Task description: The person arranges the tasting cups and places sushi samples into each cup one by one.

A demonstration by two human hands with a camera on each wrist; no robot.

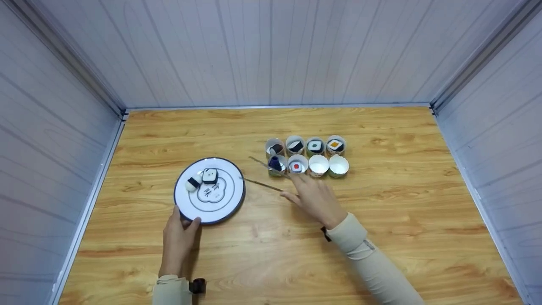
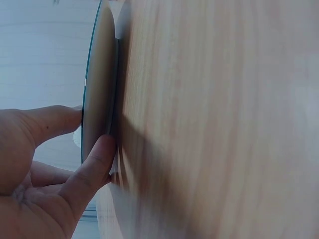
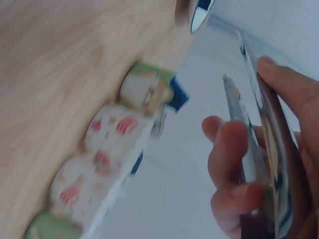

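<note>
My left hand [image 1: 178, 239] grips the near-left edge of a white, blue-rimmed plate [image 1: 230, 192], as the left wrist view also shows. On the plate sit a square black-and-white sushi piece [image 1: 210, 176] and a white sushi piece with a black band [image 1: 193, 183]. In my right hand [image 1: 317, 199] is a pair of metal tongs [image 3: 271, 134], held between thumb and fingers with the two tips apart. The tongs reach left toward the plate, with nothing between their tips. Just beyond that hand stands a front-row paper cup [image 1: 297, 170] holding a sushi piece with a red centre [image 1: 296, 166].
Several paper cups stand in two rows right of the plate. A dark blue piece [image 1: 275, 163] pokes out of the front-left cup; the back-row cups hold sushi pieces too. Two front-right cups [image 1: 338, 166] show bare white insides. Panel walls [image 1: 271, 55] enclose the wooden table [image 1: 381, 254].
</note>
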